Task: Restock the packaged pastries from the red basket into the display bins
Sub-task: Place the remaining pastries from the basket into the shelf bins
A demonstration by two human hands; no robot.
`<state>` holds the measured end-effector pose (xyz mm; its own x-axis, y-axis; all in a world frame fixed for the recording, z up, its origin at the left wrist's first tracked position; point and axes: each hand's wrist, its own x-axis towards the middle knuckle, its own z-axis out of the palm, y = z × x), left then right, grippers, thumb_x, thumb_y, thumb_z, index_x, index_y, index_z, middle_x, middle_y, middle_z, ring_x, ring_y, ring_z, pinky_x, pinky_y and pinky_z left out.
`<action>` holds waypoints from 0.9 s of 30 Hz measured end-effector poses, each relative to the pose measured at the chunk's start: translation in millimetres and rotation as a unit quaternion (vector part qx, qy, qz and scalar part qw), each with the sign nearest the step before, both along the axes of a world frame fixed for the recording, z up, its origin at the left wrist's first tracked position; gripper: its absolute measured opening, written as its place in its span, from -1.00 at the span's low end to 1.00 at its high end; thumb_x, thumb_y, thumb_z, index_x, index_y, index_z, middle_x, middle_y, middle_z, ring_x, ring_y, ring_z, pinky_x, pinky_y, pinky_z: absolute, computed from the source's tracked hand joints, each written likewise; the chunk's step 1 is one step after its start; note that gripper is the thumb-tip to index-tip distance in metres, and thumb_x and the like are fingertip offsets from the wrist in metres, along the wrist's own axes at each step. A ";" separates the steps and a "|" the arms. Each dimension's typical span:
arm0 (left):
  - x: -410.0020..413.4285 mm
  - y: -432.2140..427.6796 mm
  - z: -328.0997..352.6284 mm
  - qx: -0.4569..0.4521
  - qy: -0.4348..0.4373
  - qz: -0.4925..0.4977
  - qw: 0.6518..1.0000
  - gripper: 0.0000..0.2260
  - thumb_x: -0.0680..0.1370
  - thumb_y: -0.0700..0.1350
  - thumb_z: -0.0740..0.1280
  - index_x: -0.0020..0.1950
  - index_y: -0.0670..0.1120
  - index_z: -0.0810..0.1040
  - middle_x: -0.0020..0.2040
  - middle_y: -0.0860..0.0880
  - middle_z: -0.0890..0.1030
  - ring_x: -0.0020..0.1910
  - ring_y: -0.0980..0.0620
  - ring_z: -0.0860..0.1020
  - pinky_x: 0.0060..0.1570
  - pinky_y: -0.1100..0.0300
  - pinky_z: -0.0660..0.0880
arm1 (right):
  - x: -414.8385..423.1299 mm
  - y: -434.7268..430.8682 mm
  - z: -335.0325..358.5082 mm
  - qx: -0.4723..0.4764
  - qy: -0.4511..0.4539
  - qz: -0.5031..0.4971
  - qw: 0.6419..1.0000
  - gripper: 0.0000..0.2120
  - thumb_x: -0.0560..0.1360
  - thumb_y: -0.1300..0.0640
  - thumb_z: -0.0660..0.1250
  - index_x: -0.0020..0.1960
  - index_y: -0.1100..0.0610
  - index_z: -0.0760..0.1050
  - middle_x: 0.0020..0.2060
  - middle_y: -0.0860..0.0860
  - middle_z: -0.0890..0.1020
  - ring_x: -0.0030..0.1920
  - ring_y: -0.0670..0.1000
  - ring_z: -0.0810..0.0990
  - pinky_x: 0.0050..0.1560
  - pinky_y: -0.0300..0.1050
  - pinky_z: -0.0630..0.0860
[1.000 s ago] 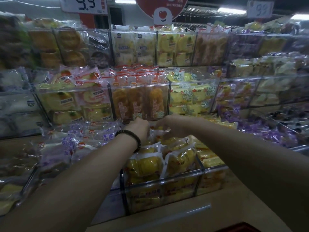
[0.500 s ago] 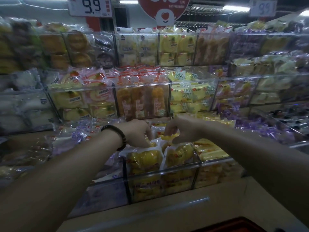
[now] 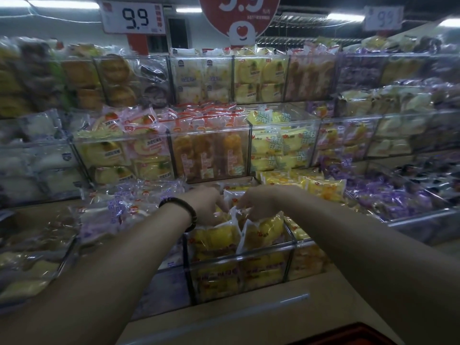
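Both of my hands reach into a clear display bin (image 3: 263, 253) on the lowest tier, which is packed with yellow packaged pastries. My right hand (image 3: 258, 201) pinches the top edge of a yellow pastry packet (image 3: 265, 231) standing upright at the bin's front. My left hand (image 3: 205, 204), with a dark bead bracelet on its wrist, has its fingers curled down onto a neighbouring yellow packet (image 3: 215, 236); the fingertips are hidden among the wrappers. A corner of the red basket (image 3: 348, 336) shows at the bottom edge.
Tiered clear bins of wrapped pastries fill the shelves: purple packets (image 3: 388, 195) to the right, pale purple-print packets (image 3: 117, 207) to the left, orange cakes (image 3: 209, 155) behind. A beige counter ledge (image 3: 249, 310) runs in front. Price signs reading 9.9 (image 3: 134, 17) hang above.
Both hands have drawn back from the rear of the bin toward its front and sit lower among the yellow packets. The view has tilted slightly, and the basket's corner now shows.
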<state>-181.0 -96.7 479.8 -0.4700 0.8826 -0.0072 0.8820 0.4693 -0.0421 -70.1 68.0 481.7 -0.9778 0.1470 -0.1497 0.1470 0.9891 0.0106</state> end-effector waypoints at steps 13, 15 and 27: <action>8.5 0.0 0.7 0.041 0.038 0.078 0.995 -0.63 0.62 -0.30 0.33 0.36 0.00 0.63 0.34 -0.14 0.57 -0.05 -0.07 0.59 0.01 0.10 0.61 | -9.1 -20.3 0.2 0.098 0.121 -0.188 0.970 -0.79 0.62 0.12 0.35 0.24 0.02 0.60 -0.01 0.00 0.62 -0.08 0.10 0.57 -0.04 0.02 0.47; 11.7 -1.2 4.1 0.034 0.046 0.085 0.995 -0.58 0.62 -0.34 0.32 0.41 0.02 0.62 0.35 -0.15 0.57 -0.02 -0.09 0.62 0.00 0.12 0.61 | -11.9 -23.8 -0.8 0.136 0.141 -0.207 0.959 -0.86 0.62 0.13 0.32 0.13 0.05 0.61 -0.12 0.01 0.59 -0.18 0.07 0.53 -0.09 0.00 0.42; 4.8 3.6 -6.2 0.054 0.049 0.073 0.995 -0.56 0.61 -0.32 0.29 0.45 0.01 0.53 0.24 -0.14 0.64 0.09 -0.15 0.64 0.08 -0.10 0.65 | -14.6 -13.1 0.8 0.206 0.043 -0.057 0.976 -0.76 0.66 0.11 0.35 0.31 -0.01 0.59 0.13 0.01 0.65 0.06 0.09 0.65 -0.16 -0.04 0.48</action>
<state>-176.3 -93.1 473.6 -0.5870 0.7980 0.1365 0.7982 0.5986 -0.0667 -84.8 54.9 482.5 -0.9578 0.2862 0.0265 0.2737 0.8804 0.3872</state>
